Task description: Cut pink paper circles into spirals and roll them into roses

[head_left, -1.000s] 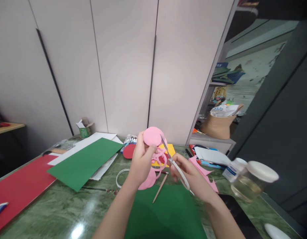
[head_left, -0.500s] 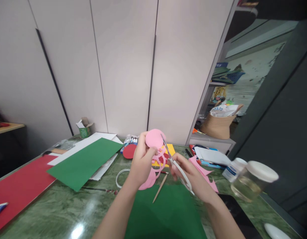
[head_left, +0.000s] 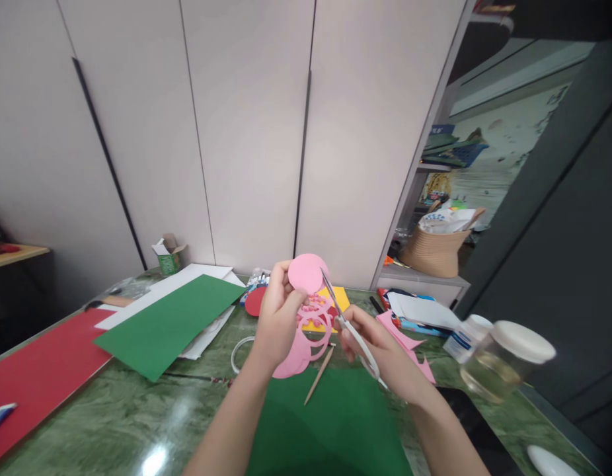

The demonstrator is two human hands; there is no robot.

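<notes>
Between the thumb and fingers of my left hand (head_left: 279,314) is a round piece of pink paper (head_left: 305,273), held up above the table. My right hand (head_left: 368,337) grips white-handled scissors (head_left: 358,340), whose blades point up and left at the right edge of the pink paper. Whether the blades are parted is hard to make out. Below the hands lie curled pink paper offcuts (head_left: 322,334) and more rounded pink pieces (head_left: 292,357). A wooden stick (head_left: 320,375) rests partly on a green sheet (head_left: 330,423) in front of me.
To the left lie another green sheet (head_left: 172,324), a red sheet (head_left: 43,370) and a roll of tape (head_left: 239,354). Pink scraps (head_left: 400,330), a lidded jar (head_left: 504,363) and a white bottle (head_left: 468,336) stand or lie at right. Cabinet doors (head_left: 246,132) rise behind the table.
My left hand and the pink paper have shifted slightly left and up, turning a little. More of the offcuts beneath shows. My right hand and the scissors have barely moved.
</notes>
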